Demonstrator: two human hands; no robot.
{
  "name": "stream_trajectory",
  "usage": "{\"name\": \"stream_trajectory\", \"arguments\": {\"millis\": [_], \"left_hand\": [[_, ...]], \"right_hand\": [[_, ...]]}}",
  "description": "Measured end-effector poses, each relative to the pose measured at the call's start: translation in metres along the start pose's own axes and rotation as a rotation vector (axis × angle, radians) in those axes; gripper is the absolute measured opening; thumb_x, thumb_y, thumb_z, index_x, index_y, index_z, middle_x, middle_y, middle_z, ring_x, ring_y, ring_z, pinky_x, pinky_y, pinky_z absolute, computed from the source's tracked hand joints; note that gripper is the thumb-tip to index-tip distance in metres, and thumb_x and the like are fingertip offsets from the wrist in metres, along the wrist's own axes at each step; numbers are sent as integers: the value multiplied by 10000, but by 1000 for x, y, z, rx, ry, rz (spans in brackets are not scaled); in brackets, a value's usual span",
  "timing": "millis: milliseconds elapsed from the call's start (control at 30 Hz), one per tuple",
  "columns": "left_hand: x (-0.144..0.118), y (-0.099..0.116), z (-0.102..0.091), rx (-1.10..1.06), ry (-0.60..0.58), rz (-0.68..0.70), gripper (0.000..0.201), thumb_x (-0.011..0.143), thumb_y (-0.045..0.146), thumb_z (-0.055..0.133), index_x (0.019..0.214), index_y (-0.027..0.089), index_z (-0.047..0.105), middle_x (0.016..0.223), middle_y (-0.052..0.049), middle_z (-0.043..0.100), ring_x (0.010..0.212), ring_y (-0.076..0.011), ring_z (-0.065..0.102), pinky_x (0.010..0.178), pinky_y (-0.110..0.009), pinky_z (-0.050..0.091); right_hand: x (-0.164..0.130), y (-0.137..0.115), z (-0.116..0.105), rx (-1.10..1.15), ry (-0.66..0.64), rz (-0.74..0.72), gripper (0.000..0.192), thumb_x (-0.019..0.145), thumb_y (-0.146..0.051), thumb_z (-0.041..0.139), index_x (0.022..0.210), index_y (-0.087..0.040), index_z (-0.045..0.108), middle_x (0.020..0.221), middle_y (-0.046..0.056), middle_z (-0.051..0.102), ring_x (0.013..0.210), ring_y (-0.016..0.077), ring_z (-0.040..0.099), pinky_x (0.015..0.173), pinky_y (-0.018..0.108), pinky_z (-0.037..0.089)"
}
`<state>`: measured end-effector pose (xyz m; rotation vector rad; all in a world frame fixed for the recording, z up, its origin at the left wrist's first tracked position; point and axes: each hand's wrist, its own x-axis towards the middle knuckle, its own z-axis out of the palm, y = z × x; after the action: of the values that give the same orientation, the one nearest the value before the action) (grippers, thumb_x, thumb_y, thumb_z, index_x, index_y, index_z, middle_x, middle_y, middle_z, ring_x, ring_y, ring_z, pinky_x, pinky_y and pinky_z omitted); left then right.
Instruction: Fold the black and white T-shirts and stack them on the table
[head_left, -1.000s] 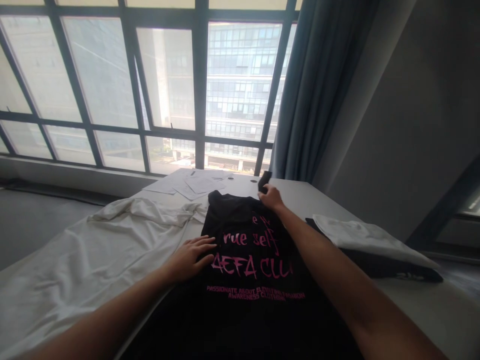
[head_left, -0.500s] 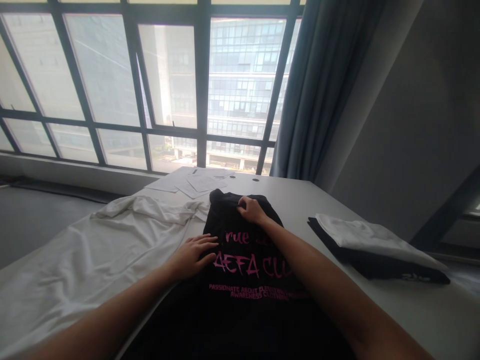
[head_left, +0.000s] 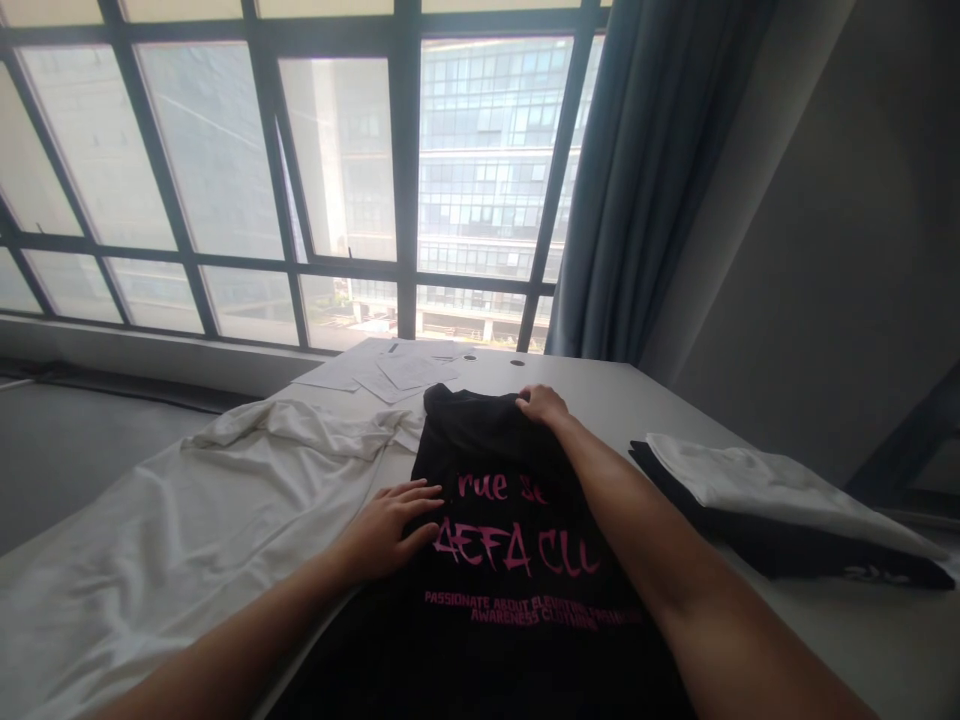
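Mid-fold: left hand (head_left: 390, 525) spread flat pinning black T-shirt (head_left: 510, 560), right hand (head_left: 541, 405) pinching its far edge; next needs pulling that edge toward surface's (head_left: 862, 630) near edge.

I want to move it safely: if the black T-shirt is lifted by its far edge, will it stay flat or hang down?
The black T-shirt would probably droop: its far edge already bunches under the right hand. It looks light, and may slide on the smooth table.
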<state>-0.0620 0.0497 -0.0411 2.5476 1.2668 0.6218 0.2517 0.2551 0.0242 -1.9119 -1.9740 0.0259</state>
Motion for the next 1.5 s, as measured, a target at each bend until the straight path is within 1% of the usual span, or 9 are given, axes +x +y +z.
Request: {"name": "stream_trajectory", "arguments": {"millis": [100, 200, 400, 567, 667, 733, 833, 967, 1500], "left_hand": [[0, 1, -1, -8, 3, 2, 422, 934, 502, 504, 1290, 318, 636, 1420, 2, 553, 1356, -274, 452, 1125, -454, 372], [0, 2, -2, -24, 17, 7, 405, 929, 475, 524, 1276, 307, 647, 1405, -8, 568, 1344, -273, 466, 1120, -457, 377], [-1, 5, -3, -68, 21, -12, 402, 937, 436, 523, 1284, 271, 639, 1403, -27, 570, 1353, -266, 456, 1132, -453, 367], [-1, 5, -2, -97, 26, -7, 398, 931, 425, 534, 1278, 265, 645, 1391, -31, 582, 1352, -267, 457, 1135, -452, 369], [-1, 4, -1, -94, 18, -6, 398, 935, 429, 527, 1278, 265, 646, 1391, -31, 581, 1355, -270, 453, 1136, -460, 366], [0, 3, -1, -94, 23, -5, 402, 935, 431, 527, 1282, 264, 643, 1393, -32, 580, 1356, -270, 451, 1140, -464, 362], [-1, 2, 0, -107, 37, 1, 400, 940, 426, 520, 1282, 259, 643, 1393, -39, 580, 1355, -268, 452, 1143, -465, 361], [-1, 2, 0, -162, 82, 3, 395, 947, 420, 501, 1265, 244, 656, 1386, -54, 584, 1342, -266, 468, 1142, -462, 368], [-2, 1, -3, -315, 138, -64, 385, 935, 438, 494, 1179, 224, 701, 1363, -76, 596, 1289, -260, 515, 1131, -445, 377]], "right_hand": [[9, 19, 8, -87, -85, 79, 358, 835, -328, 673, 1167, -197, 695, 1208, 125, 668, 1094, 251, 628, 891, 320, 480], [12, 27, 18, -92, -119, 122, 259, 830, -272, 673, 1078, -221, 731, 1140, 97, 696, 1054, 234, 650, 862, 300, 496], [18, 40, 23, -122, 28, 253, 287, 853, -240, 618, 1110, -162, 718, 1116, 175, 680, 1039, 281, 654, 837, 331, 512], [6, 23, 21, -237, -34, 239, 373, 849, -211, 576, 1198, -112, 662, 1236, 219, 597, 1099, 304, 608, 914, 400, 476], [-10, -9, 22, -258, 2, 70, 468, 942, -339, 440, 1364, -162, 539, 1408, 203, 474, 1268, 335, 476, 1047, 523, 347], [-26, -30, 26, -199, -139, -22, 625, 945, -540, 393, 1489, -233, 382, 1532, 169, 335, 1387, 370, 320, 1088, 606, 240], [-49, -50, 37, -112, -455, -37, 885, 837, -783, 363, 1561, -310, 175, 1632, 106, 89, 1468, 411, 61, 1085, 694, 112], [-62, -50, 50, -53, -487, -8, 903, 822, -835, 247, 1566, -339, 119, 1643, 50, -16, 1472, 397, -91, 1064, 730, -20], [8, -17, 74, -77, -473, 86, 862, 836, -821, 202, 1561, -364, 111, 1643, 12, -29, 1476, 388, -84, 1043, 767, 7]]}}
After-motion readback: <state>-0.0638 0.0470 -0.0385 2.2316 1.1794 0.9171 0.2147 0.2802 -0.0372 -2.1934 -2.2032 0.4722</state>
